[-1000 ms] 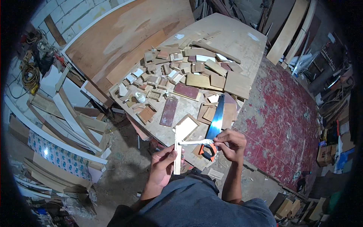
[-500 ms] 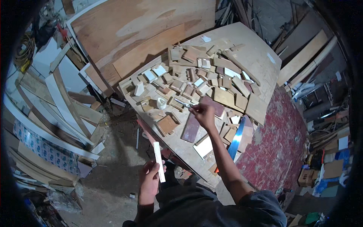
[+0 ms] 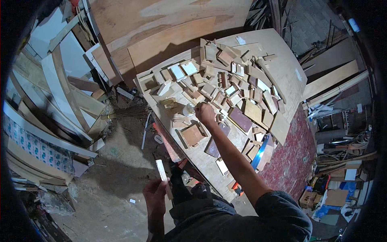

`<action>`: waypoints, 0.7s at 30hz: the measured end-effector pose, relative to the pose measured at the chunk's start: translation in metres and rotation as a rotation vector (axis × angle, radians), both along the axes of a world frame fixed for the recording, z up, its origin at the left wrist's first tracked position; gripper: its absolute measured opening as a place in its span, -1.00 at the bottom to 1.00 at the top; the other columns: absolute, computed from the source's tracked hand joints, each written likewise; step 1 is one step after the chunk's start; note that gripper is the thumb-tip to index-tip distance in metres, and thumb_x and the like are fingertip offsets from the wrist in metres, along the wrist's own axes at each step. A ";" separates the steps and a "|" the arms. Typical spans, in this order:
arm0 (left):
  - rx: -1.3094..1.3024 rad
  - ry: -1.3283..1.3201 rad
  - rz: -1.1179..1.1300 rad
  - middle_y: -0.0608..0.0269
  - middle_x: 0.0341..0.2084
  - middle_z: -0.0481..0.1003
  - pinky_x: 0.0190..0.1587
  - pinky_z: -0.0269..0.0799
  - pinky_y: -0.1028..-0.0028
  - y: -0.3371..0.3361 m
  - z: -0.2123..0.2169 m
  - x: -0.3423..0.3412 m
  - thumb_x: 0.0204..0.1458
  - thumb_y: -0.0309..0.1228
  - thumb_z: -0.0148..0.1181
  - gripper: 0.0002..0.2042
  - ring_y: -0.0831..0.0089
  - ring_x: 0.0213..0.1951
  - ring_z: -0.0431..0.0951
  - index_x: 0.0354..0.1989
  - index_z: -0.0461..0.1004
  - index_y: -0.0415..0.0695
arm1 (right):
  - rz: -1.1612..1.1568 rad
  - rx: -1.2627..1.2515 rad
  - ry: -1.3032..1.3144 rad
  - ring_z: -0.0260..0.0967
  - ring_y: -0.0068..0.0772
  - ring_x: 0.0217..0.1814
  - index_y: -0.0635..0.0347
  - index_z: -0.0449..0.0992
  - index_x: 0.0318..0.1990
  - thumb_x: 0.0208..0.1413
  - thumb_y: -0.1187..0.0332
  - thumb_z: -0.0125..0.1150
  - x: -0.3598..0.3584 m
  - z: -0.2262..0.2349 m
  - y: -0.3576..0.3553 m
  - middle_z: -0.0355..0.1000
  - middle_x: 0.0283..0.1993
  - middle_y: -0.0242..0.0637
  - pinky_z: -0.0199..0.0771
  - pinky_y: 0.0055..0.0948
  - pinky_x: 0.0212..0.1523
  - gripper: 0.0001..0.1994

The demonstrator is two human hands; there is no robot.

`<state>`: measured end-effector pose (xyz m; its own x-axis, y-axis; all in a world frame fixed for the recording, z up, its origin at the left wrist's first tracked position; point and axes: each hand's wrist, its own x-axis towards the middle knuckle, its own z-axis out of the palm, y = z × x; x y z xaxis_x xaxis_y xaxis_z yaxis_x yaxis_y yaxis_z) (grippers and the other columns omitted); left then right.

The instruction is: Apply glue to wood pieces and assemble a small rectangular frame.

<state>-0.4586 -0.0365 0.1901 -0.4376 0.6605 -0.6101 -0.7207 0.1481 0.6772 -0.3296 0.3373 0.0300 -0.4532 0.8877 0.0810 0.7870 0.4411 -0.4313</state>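
Observation:
My left hand [image 3: 155,194] is closed round a narrow wooden strip [image 3: 162,173] with a pale face, held upright off the table's near edge. Over the table, my right hand [image 3: 205,114] is closed with its knuckles up, right beside a small whitish translucent cup [image 3: 188,110]. Whatever its fingers grip is hidden beneath the hand. Near the cup are a brown tray-like wooden piece [image 3: 192,135] and a small wooden block [image 3: 169,103]. A dark reddish panel [image 3: 242,119] lies to the right of my right hand.
Many wooden offcuts crowd the plywood-topped table [image 3: 288,66]. A handsaw with a shiny bluish blade [image 3: 260,153] lies along its right side. Curved boards [image 3: 60,80] are stacked at the left, and a large plywood sheet [image 3: 161,20] leans behind.
My right hand has moved left to the cup, and the slim tool seen at its fingertips is now hidden. The left hand with the strip sits slightly lower; the whole view has shifted.

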 end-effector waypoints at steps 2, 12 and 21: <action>-0.034 -0.025 -0.030 0.05 -0.27 0.60 -0.13 0.55 0.39 0.005 -0.009 -0.002 0.11 -0.51 0.23 -0.78 0.37 -0.29 0.62 -0.10 0.52 -0.34 | 0.058 0.090 -0.085 0.53 0.07 -0.37 0.21 0.62 -0.41 -0.04 0.32 0.27 0.006 -0.024 0.016 0.53 -0.40 0.02 0.54 -0.08 -0.31 -0.85; 0.012 -0.024 0.043 0.02 -0.26 0.60 -0.16 0.56 0.36 0.009 -0.021 -0.018 0.12 -0.51 0.22 -0.75 0.34 -0.27 0.62 -0.06 0.52 -0.37 | 0.016 -0.075 -0.131 0.54 0.04 -0.35 0.24 0.65 -0.41 -0.04 0.27 0.34 -0.013 -0.045 0.025 0.53 -0.43 0.05 0.54 -0.12 -0.29 -0.81; 0.059 0.012 -0.080 0.04 -0.24 0.59 -0.14 0.53 0.43 0.055 -0.004 -0.021 0.09 -0.44 0.26 -0.74 0.37 -0.27 0.62 -0.11 0.49 -0.35 | -0.236 -0.180 0.134 0.56 -0.13 -0.50 0.28 0.68 -0.43 -0.15 0.25 0.44 -0.004 -0.036 0.036 0.54 -0.54 0.00 0.52 -0.24 -0.41 -0.76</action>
